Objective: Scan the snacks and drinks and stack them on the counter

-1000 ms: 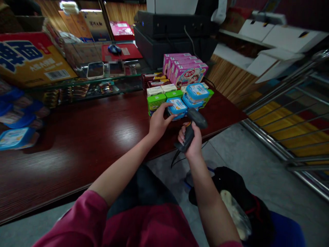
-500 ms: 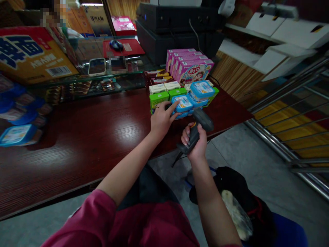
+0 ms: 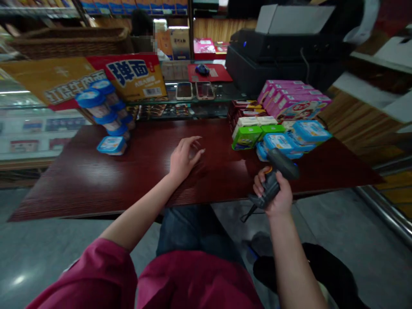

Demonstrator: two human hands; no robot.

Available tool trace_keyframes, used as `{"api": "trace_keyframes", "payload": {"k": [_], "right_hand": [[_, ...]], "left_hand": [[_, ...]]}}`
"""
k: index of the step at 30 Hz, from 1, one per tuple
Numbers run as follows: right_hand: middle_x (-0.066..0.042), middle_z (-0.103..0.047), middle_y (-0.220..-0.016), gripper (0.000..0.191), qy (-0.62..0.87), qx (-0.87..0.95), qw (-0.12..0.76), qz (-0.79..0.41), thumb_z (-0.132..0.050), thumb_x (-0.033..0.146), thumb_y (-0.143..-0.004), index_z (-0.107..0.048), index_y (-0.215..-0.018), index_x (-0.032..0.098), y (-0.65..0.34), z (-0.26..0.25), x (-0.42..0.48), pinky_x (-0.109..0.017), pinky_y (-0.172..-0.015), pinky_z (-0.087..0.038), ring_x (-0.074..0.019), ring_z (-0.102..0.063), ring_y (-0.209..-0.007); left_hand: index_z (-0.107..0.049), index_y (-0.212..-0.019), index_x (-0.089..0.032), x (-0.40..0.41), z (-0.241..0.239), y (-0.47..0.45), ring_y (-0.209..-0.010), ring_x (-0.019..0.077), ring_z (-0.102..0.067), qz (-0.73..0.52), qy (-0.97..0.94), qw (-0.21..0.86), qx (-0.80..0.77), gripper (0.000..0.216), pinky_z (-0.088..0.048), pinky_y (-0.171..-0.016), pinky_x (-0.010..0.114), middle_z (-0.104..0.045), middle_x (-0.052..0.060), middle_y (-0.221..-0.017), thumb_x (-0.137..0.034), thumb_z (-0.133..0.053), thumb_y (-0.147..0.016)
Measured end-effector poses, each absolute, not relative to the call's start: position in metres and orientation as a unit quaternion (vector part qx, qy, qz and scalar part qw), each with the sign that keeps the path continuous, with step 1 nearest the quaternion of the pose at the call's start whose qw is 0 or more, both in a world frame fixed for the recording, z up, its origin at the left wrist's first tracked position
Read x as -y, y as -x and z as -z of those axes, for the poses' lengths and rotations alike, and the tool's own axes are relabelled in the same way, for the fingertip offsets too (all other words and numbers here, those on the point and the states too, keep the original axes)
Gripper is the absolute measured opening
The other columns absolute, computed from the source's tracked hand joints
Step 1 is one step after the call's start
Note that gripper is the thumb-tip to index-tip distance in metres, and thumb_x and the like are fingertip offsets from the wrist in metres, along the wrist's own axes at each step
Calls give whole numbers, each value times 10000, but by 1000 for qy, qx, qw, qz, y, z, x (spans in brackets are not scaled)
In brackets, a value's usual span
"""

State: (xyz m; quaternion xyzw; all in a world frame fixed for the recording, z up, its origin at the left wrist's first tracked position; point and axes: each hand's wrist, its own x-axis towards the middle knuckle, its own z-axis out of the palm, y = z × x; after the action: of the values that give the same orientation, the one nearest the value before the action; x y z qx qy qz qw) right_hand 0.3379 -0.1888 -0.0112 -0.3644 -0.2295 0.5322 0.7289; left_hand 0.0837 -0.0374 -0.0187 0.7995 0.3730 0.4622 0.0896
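My right hand grips a dark barcode scanner by its handle, over the table's front edge. Just behind the scanner sit several blue-lidded tubs, some stacked. Green packs stand beside them on the left. Nothing is in my left hand, which hovers over or rests on the dark red table with fingers apart and slightly curled. To its left are a single blue-lidded tub and stacked jars with blue lids.
Pink boxes stand at the back right, before a black machine. Two phones and a mouse lie on the glass counter. A noodle carton is at the back left. Metal rails flank the right side.
My left hand has left the blue-lidded tub at the right and moved leftward, holding nothing. The view has turned left. My right hand still holds the barcode scanner.
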Motion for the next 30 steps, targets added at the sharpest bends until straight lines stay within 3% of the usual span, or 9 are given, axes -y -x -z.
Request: {"api": "trace_keyframes", "payload": {"k": [5,10,15,18,22,25,30], "right_hand": [[12,-510,-664,259,367,256,655,-609,-783,428,-743,-698,-845,205,-288,6,160,-177,-329,-372,-93,-435,-452],[18,-528,-674,297,360,272,575,-683,-807,431,-725,-682,-834,184,-235,2,125,-170,-331,-376,-81,-434,-455],[26,-528,-682,315,362,296,528,-709,-792,437,-752,-661,-853,169,-200,1,106,-159,-338,-375,-73,-434,-465],[19,-537,-696,286,358,313,520,-709,-759,430,-796,-659,-871,173,-194,1,106,-158,-347,-372,-77,-442,-471],[14,-537,-686,285,335,318,501,-732,-734,436,-823,-677,-890,165,-193,3,111,-161,-330,-337,-74,-417,-448],[8,-571,-699,319,316,338,459,-758,-738,459,-818,-679,-903,158,-192,6,113,-174,-316,-341,-74,-424,-430],[19,-579,-708,334,306,338,453,-766,-733,478,-820,-654,-900,164,-192,9,114,-173,-308,-356,-72,-441,-429]], "left_hand": [[-632,-1233,-213,27,12,52,-1223,265,-567,-500,-686,-63,-525,359,-447,-1121,427,-614,110,-1241,-367,-716,-920],[-579,-1335,-219,14,16,137,-1389,333,-439,-483,-581,-88,-649,669,-354,-1208,475,-502,140,-1398,-409,-857,-757],[-586,-1282,-207,-4,33,156,-1316,318,-538,-472,-554,58,-684,631,-429,-1161,464,-607,128,-1323,-339,-850,-725],[-565,-1242,-220,-2,34,149,-1253,289,-608,-527,-543,137,-640,634,-458,-1133,455,-664,100,-1284,-369,-863,-702],[-454,-1293,-258,12,31,123,-1157,244,-694,-606,-496,379,-494,698,-550,-1025,403,-692,82,-1223,-481,-829,-748],[-412,-1347,-269,20,31,92,-1140,243,-717,-585,-480,508,-412,726,-571,-1026,422,-707,77,-1181,-514,-803,-786],[-484,-1400,-177,27,26,48,-1187,277,-712,-513,-480,621,-349,685,-545,-1098,477,-722,138,-1226,-412,-785,-831]]}}
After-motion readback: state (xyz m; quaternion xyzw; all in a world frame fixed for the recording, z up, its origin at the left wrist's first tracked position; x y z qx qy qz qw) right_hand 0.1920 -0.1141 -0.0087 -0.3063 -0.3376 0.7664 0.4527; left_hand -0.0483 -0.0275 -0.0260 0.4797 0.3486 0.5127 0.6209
